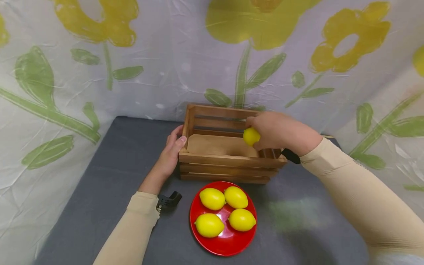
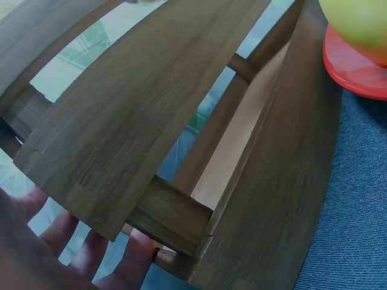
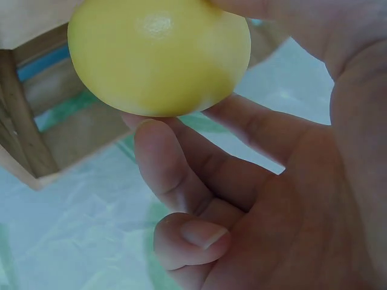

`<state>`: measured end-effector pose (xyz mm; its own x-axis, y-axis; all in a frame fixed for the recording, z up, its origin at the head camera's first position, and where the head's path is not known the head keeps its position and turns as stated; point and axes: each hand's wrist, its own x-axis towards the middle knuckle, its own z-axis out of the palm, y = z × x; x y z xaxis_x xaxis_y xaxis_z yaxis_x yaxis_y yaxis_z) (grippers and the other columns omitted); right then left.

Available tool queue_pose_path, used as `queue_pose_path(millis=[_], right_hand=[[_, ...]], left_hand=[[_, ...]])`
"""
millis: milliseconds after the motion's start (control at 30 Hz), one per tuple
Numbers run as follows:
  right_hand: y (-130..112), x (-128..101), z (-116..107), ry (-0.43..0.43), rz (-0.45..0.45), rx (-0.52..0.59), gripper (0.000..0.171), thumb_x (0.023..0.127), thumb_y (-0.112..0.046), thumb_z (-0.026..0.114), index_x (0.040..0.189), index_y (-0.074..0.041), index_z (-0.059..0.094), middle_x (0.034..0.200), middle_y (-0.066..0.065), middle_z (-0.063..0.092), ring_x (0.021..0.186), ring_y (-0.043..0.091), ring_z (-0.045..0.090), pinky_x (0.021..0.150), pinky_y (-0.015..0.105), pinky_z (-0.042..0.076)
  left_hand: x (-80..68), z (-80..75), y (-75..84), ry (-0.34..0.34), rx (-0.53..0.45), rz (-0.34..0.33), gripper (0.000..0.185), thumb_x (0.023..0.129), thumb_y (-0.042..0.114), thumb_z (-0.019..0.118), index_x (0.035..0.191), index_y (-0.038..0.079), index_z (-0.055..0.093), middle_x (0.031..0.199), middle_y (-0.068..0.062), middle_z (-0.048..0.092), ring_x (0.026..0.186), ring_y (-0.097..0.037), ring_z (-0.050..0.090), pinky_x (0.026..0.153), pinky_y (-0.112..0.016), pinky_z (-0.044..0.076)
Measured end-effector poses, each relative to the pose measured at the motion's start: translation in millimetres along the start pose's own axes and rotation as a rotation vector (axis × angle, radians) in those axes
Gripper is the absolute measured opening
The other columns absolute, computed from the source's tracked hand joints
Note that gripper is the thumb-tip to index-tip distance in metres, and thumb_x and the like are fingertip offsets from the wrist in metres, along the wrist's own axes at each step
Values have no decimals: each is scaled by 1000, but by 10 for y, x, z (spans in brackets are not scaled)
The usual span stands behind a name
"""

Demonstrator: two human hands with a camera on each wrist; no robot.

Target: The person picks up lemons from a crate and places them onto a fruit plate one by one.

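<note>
A yellow lemon is pinched between the thumb and fingers of my right hand, above the right part of a slatted wooden crate. In the right wrist view the lemon hangs at the fingertips, with the last fingers curled beneath it. My left hand grips the crate's left end, thumb near the front corner. Seen from the left wrist, its fingers lie along the ends of the slats. In front of the crate, a red plate bears several lemons.
A brown board lies inside the crate. Under everything is a dark grey tabletop. Behind it hangs a pale curtain printed with yellow flowers. A black wrist device juts from the left wrist beside the plate.
</note>
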<state>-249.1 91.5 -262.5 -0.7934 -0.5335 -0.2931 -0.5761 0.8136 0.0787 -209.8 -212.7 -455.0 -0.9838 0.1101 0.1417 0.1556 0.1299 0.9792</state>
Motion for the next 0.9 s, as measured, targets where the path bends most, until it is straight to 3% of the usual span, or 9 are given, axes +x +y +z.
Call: queue_pose_path(millis=[200, 400, 600, 733, 900], right_hand=[[-134, -252, -97, 67, -14, -31, 60, 84, -25, 87, 139, -13, 66, 125, 9, 70, 97, 29, 64, 81, 46, 57], [-341, -519, -134, 138, -76, -107, 57, 83, -29, 91, 133, -13, 68, 114, 8, 71, 95, 28, 65, 79, 47, 60], [-580, -754, -90, 133, -71, -118, 57, 82, -32, 93, 132, -20, 68, 109, 3, 68, 96, 23, 64, 73, 45, 60], [-709, -854, -8, 148, -124, -125, 58, 81, -33, 94, 131, -17, 68, 107, 2, 67, 95, 21, 64, 77, 39, 61], [-862, -929, 121, 97, -168, -110, 63, 81, -37, 95, 134, -17, 68, 110, 2, 69, 92, 17, 64, 74, 33, 60]], left_hand=[[3, -4, 5, -2, -2, 0, 70, 109, 44, 39, 172, 17, 23, 169, -19, 22, 155, -37, 22, 127, -61, 17], [7, 10, 16, -4, 1, -1, 71, 109, 44, 38, 172, 16, 22, 169, -20, 23, 154, -38, 22, 127, -62, 16], [30, 23, 17, -10, 6, -3, 71, 109, 44, 39, 172, 17, 22, 169, -19, 23, 155, -37, 22, 127, -61, 16], [32, 17, 41, -8, 5, 2, 70, 109, 43, 38, 172, 16, 23, 169, -20, 24, 154, -37, 23, 127, -60, 17], [46, -11, 50, -6, 11, 8, 70, 109, 43, 38, 172, 15, 24, 168, -20, 25, 152, -37, 24, 126, -60, 17]])
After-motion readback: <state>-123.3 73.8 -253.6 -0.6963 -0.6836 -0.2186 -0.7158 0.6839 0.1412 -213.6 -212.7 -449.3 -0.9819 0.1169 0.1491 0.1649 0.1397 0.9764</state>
